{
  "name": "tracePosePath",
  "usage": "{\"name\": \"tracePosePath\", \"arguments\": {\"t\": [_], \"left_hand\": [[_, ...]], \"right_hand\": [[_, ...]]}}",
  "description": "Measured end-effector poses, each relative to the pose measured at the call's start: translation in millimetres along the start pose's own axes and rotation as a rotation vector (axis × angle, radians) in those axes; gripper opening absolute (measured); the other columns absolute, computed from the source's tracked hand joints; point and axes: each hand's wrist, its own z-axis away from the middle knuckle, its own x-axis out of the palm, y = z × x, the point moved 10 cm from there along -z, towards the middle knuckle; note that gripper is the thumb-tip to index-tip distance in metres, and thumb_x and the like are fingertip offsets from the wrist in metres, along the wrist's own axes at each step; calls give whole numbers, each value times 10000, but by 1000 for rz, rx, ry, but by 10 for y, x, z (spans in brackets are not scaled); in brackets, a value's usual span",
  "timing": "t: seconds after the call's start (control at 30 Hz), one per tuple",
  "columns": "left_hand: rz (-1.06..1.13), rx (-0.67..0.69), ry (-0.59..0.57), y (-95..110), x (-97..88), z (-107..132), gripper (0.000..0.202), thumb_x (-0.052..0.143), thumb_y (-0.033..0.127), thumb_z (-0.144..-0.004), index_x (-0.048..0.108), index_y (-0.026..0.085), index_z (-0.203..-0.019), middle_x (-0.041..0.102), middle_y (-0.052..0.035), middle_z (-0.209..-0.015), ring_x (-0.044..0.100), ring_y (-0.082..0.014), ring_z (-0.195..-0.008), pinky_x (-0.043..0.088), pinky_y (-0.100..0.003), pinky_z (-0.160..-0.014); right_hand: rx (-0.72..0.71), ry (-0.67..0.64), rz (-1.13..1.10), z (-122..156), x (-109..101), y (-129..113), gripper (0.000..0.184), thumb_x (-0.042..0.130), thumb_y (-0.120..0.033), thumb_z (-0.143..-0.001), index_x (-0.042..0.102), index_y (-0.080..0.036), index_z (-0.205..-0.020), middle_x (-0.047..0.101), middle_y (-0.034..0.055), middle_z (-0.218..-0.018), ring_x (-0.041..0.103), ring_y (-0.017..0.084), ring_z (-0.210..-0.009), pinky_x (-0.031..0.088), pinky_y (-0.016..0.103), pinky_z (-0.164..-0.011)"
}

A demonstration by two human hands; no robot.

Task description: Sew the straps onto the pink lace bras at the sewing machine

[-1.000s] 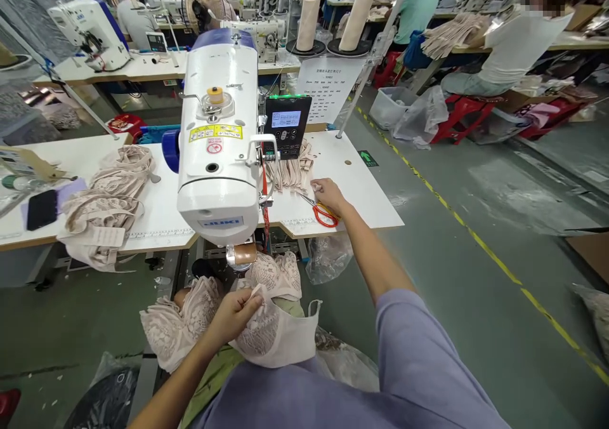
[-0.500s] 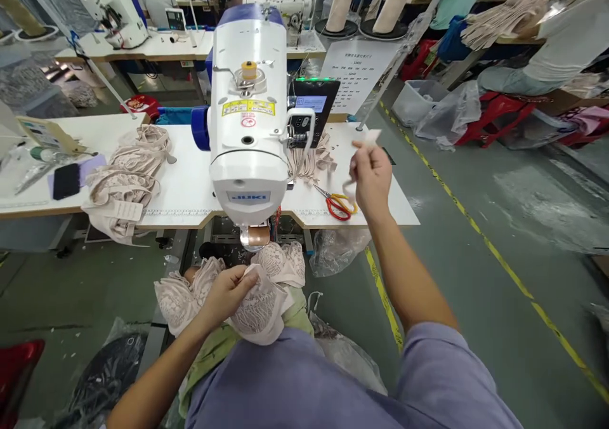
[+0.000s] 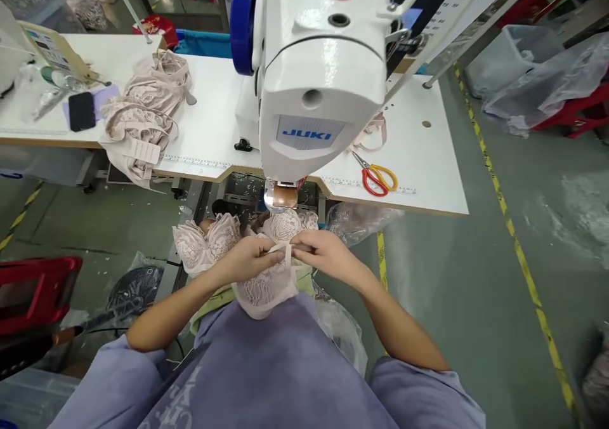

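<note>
A pale pink lace bra [image 3: 264,292] lies over my lap. My left hand [image 3: 252,259] pinches the upper edge of its cup. From the other side my right hand [image 3: 333,256] pinches a short beige strap [image 3: 288,256], which lies against that cup edge between both hands. The fingertips of the two hands are almost touching. Just beyond them, below the arm end of the white sewing machine [image 3: 323,80], other lace cups [image 3: 284,224] hang. More lace cups [image 3: 204,242] rest to the left of my left hand.
Scissors [image 3: 367,167] with red and yellow handles lie on the white table [image 3: 428,162], right of the machine. Loose beige straps [image 3: 375,134] are behind them. At left are a pile of beige bras [image 3: 147,108] and a black phone [image 3: 82,112]. A red stool [image 3: 38,292] stands lower left.
My right hand has come from above the table's right side down to the bra, bringing the strap to the cup edge. My left hand keeps its pinch. The view has tilted down and closer.
</note>
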Motion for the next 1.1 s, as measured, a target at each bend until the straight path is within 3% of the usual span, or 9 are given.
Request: {"name": "tracePosePath", "arguments": {"t": [0.13,0.17,0.3,0.37,0.43,0.57,0.77,0.93,1.1], "left_hand": [[63,42,103,41,-83,27,495,495,498,-980,365,183,-621,312,53,-581,307,-86,-545,226,-235,-530],[73,46,121,51,-96,29,495,494,498,-983,364,183,-623,309,53,-583,306,-85,-546,226,-235,-530],[112,48,131,86,-59,6,497,500,501,-979,359,183,-623,293,55,-582,289,-80,-541,215,-232,-518],[117,36,117,93,-14,-8,494,510,493,-975,361,183,-621,297,57,-572,285,-78,-536,213,-230,-510],[107,23,114,95,1,-13,480,517,484,-975,383,181,-626,321,56,-568,294,-79,-533,218,-229,-507],[24,24,178,96,-114,-3,441,516,462,-981,452,172,-655,382,49,-591,352,-84,-550,238,-230,-525],[-84,8,220,61,-192,-53,435,509,440,-981,490,164,-645,405,43,-578,374,-92,-563,230,-245,-533],[-61,75,212,158,-151,-71,364,578,331,-912,438,171,-615,399,38,-623,390,-100,-606,265,-235,-545],[67,191,413,167,-135,0,208,592,374,-935,585,176,-871,596,-43,-907,550,-147,-799,420,-233,-645]], "right_hand": [[125,516,-200,260,-211,326,274,660,-477,-879,701,-231,-991,673,88,-1043,606,249,-991,473,360,-821],[176,492,-336,275,-72,425,331,618,-546,-899,704,-227,-925,679,81,-964,615,237,-924,484,360,-800],[350,32,-1098,128,839,458,565,571,-767,-829,714,-221,-866,652,26,-720,583,168,-649,503,301,-618],[440,78,-1367,58,935,477,499,728,-700,-745,711,-220,-882,617,-15,-670,526,120,-565,481,248,-547],[482,232,-1489,11,814,560,366,832,-539,-723,701,-215,-829,539,-59,-596,446,74,-499,442,191,-496],[379,505,-1497,67,304,687,238,859,-382,-726,689,-215,-723,512,-71,-590,451,53,-527,448,148,-528],[270,162,-992,100,205,280,185,762,-433,-826,793,-261,-884,705,33,-1119,635,195,-1024,503,311,-913],[180,270,-591,72,16,32,205,676,-422,-903,807,-265,-892,703,38,-871,630,202,-866,492,326,-774],[160,410,-669,11,-91,102,222,675,-459,-891,806,-279,-900,724,45,-931,643,220,-889,522,355,-809]]}}
